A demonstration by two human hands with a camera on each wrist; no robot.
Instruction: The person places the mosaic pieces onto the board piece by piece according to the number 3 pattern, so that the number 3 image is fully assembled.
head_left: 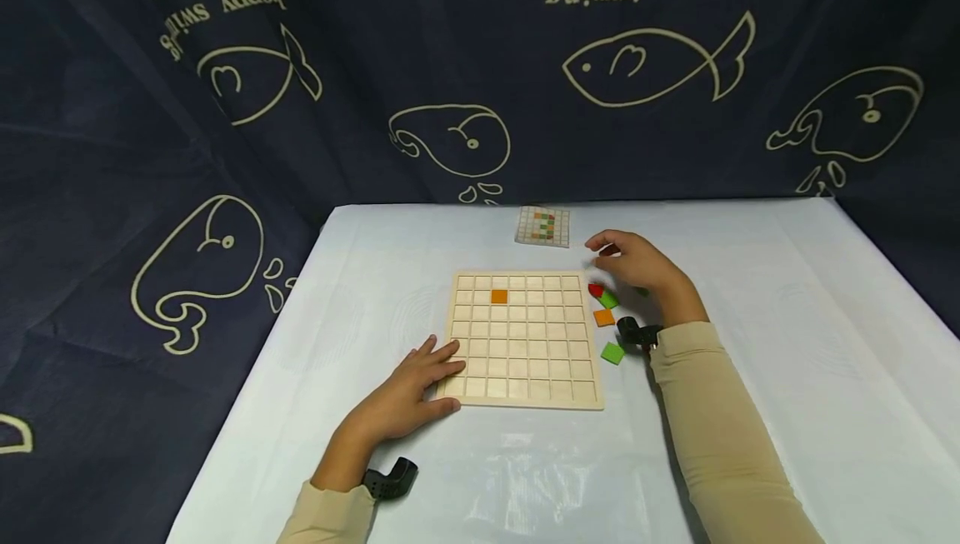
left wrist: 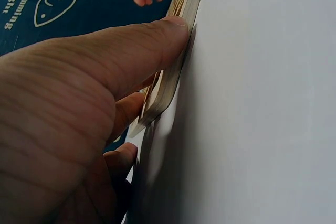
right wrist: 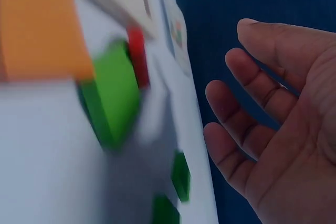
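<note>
**Left hand steadies the grid board while the right hovers over loose tiles**

The wooden grid board (head_left: 525, 337) lies flat near the middle of the white table (head_left: 787, 344), a near-square with its edges running parallel to the table edges and no clear long axis. One orange tile (head_left: 499, 296) sits in a cell in the second row from the far edge, third column from the left; the other cells show bare wood.

The left hand (head_left: 408, 394) rests at the board's 7 o'clock corner, fingers straight and spread, the thumb (left wrist: 157, 40) pressed against the board's edge; it grips nothing.

At the board's 3 o'clock side lie loose tiles: one red tile (head_left: 596, 289), one orange square (head_left: 603, 317), and two green ones plainly seen in the head view, the upper green tile (head_left: 609, 301) just beside the red one and the lower green tile (head_left: 612, 353) nearer the person. The right hand (head_left: 637, 265) hangs just above and beyond them, fingers relaxed and apart, palm empty, partly covering that patch of table.

At 12 o'clock, apart from the board, lies one small pattern card (head_left: 542, 226). A dark fish-print cloth (head_left: 465, 77) backs the table.
</note>
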